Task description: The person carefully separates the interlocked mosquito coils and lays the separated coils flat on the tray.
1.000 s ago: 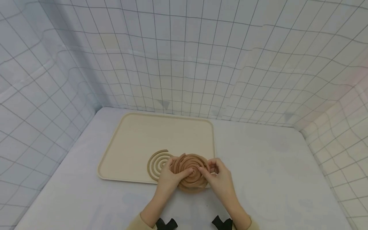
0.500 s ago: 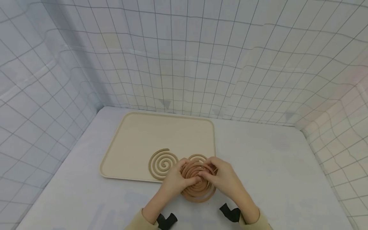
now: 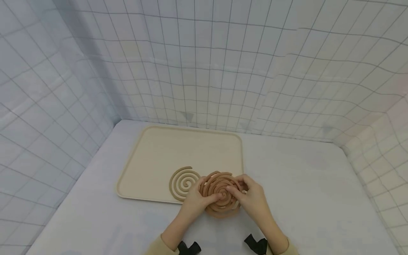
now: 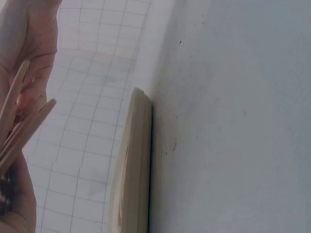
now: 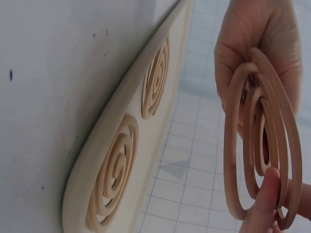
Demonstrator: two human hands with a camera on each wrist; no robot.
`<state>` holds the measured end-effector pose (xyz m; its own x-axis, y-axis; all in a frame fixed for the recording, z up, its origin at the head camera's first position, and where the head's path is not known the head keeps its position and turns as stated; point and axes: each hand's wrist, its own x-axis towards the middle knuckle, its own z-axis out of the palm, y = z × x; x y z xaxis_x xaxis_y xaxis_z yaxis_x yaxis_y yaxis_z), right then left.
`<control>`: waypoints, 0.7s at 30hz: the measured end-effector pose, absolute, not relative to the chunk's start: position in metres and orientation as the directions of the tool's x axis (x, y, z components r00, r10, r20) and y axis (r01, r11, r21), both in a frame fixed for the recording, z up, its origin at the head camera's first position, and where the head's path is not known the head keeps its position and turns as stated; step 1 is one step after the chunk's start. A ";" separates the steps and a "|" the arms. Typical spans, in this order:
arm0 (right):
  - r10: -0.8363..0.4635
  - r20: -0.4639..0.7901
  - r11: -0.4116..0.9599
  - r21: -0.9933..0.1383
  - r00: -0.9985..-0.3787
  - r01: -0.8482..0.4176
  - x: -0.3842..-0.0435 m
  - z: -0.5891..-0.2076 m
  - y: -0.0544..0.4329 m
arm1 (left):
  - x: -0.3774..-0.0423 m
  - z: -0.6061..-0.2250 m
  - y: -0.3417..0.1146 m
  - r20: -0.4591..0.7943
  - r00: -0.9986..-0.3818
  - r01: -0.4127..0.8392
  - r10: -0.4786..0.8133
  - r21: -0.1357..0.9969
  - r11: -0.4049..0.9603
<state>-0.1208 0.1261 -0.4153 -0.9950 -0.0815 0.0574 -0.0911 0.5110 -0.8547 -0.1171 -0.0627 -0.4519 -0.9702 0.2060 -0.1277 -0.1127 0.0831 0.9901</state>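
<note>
Both hands hold brown mosquito coils (image 3: 220,214) in front of the tray's near right corner, in the head view. They look like a nested pair; their outer rings spread apart in the right wrist view, where the coils (image 5: 232,155) appear edge-on. My left hand (image 3: 195,202) grips the left side with its thumb near the centre. From the right side, my right hand (image 3: 253,198) pinches the coils, its thumb also near the centre. Fingertips behind the coils are hidden. Two greenish-brown coils lie on the tray: a left coil (image 3: 180,184) and a right coil (image 5: 116,170).
A beige tray (image 3: 178,145) with a raised rim lies on the white table (image 3: 293,177). Small dark specks (image 5: 93,35) dot the table near the tray. Grid-patterned white sheeting (image 3: 223,71) stands behind and at both sides.
Both hands drew the held coils toward the body, baring part of the right coil on the tray, then moved them slightly back up. The right fingers shifted their grip. The view also shifted a little.
</note>
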 end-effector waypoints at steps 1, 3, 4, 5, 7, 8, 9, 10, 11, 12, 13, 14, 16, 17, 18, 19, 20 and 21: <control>-0.077 0.058 0.500 -0.861 -0.995 -0.089 -0.120 -0.416 0.126 | -0.117 -0.453 -0.062 -0.132 -0.973 -0.121 0.190 0.990 0.070; -0.084 0.063 0.492 -0.865 -0.994 -0.097 -0.120 -0.417 0.125 | -0.116 -0.453 -0.062 -0.141 -0.976 -0.133 0.167 0.989 0.059; -0.092 0.064 0.499 -0.861 -0.994 -0.102 -0.120 -0.417 0.126 | -0.116 -0.453 -0.062 -0.142 -0.976 -0.134 0.165 0.989 0.057; -0.106 0.069 0.508 -0.854 -0.992 -0.114 -0.120 -0.416 0.126 | -0.117 -0.452 -0.063 -0.139 -0.976 -0.128 0.167 0.989 0.073; -0.144 0.087 0.542 -0.827 -0.986 -0.152 -0.121 -0.414 0.127 | -0.117 -0.451 -0.065 -0.130 -0.971 -0.113 0.201 0.989 0.094; -0.168 0.097 0.564 -0.807 -0.981 -0.176 -0.122 -0.412 0.128 | -0.118 -0.450 -0.066 -0.126 -0.967 -0.104 0.222 0.989 0.108; -0.192 0.105 0.587 -0.785 -0.976 -0.200 -0.122 -0.411 0.128 | -0.118 -0.449 -0.066 -0.122 -0.962 -0.096 0.245 0.989 0.116; -0.213 0.114 0.606 -0.764 -0.970 -0.223 -0.122 -0.409 0.128 | -0.118 -0.449 -0.067 -0.116 -0.956 -0.085 0.268 0.988 0.126; -0.229 0.121 0.623 -0.744 -0.966 -0.241 -0.122 -0.407 0.127 | -0.119 -0.448 -0.068 -0.109 -0.952 -0.071 0.287 0.988 0.139; -0.241 0.124 0.637 -0.728 -0.963 -0.253 -0.122 -0.406 0.127 | -0.119 -0.448 -0.068 -0.105 -0.946 -0.065 0.307 0.988 0.138; -0.247 0.123 0.646 -0.718 -0.961 -0.258 -0.122 -0.404 0.126 | -0.119 -0.448 -0.069 -0.100 -0.944 -0.056 0.316 0.988 0.145; -0.248 0.117 0.650 -0.716 -0.962 -0.255 -0.122 -0.404 0.126 | -0.120 -0.448 -0.069 -0.096 -0.942 -0.048 0.322 0.987 0.153; -0.238 0.104 0.647 -0.724 -0.966 -0.237 -0.122 -0.404 0.125 | -0.121 -0.449 -0.070 -0.090 -0.939 -0.043 0.333 0.989 0.145; -0.234 0.100 0.645 -0.728 -0.967 -0.232 -0.122 -0.405 0.124 | -0.121 -0.449 -0.070 -0.087 -0.939 -0.044 0.333 0.990 0.136; -0.231 0.094 0.641 -0.734 -0.968 -0.224 -0.123 -0.405 0.124 | -0.121 -0.449 -0.070 -0.087 -0.939 -0.047 0.333 0.991 0.125; -0.230 0.088 0.636 -0.740 -0.969 -0.218 -0.123 -0.406 0.124 | -0.121 -0.449 -0.071 -0.086 -0.941 -0.050 0.328 0.992 0.116; -0.230 0.085 0.633 -0.744 -0.970 -0.215 -0.124 -0.407 0.125 | -0.120 -0.450 -0.071 -0.084 -0.944 -0.051 0.320 0.993 0.109; -0.231 0.077 0.632 -0.746 -0.970 -0.210 -0.124 -0.407 0.125 | -0.120 -0.450 -0.070 -0.083 -0.946 -0.055 0.312 0.994 0.096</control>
<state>-0.1244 0.1247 -0.4068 -0.9699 -0.2310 0.0774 -0.2100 0.6321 -0.7459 -0.1201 -0.0703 -0.4504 -0.9464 0.3123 -0.0829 -0.0555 0.0958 0.9939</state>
